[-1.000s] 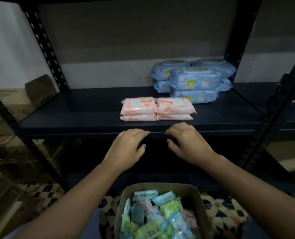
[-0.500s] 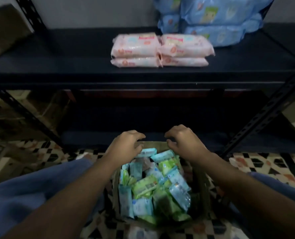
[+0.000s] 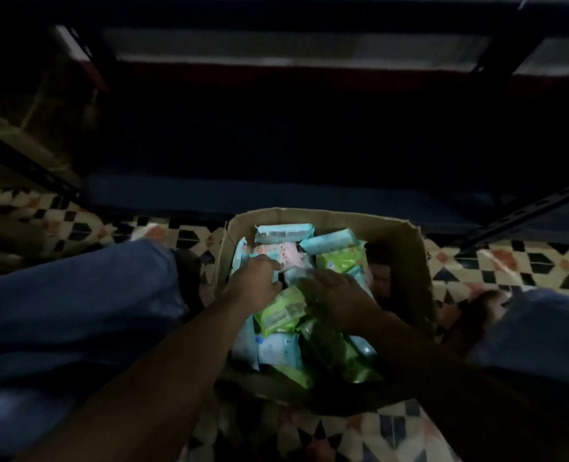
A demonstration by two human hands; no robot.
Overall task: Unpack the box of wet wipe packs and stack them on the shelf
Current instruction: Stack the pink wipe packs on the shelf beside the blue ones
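Wet wipe packs point(image 3: 281, 311), green, blue and pink, lie jumbled in the open cardboard box point(image 3: 406, 261) on the floor between the person's knees. Both hands are in among them: the left hand point(image 3: 254, 283) has fingers bent over a pink pack point(image 3: 284, 256), the right hand point(image 3: 338, 295) lies on the heap; whether either actually grips is too dim to tell. The packs look soft, light and slick-wrapped, best pinched across the flat faces. Beyond lie the patterned tile floor point(image 3: 509, 261) and the dark metal shelf point(image 3: 276, 195).
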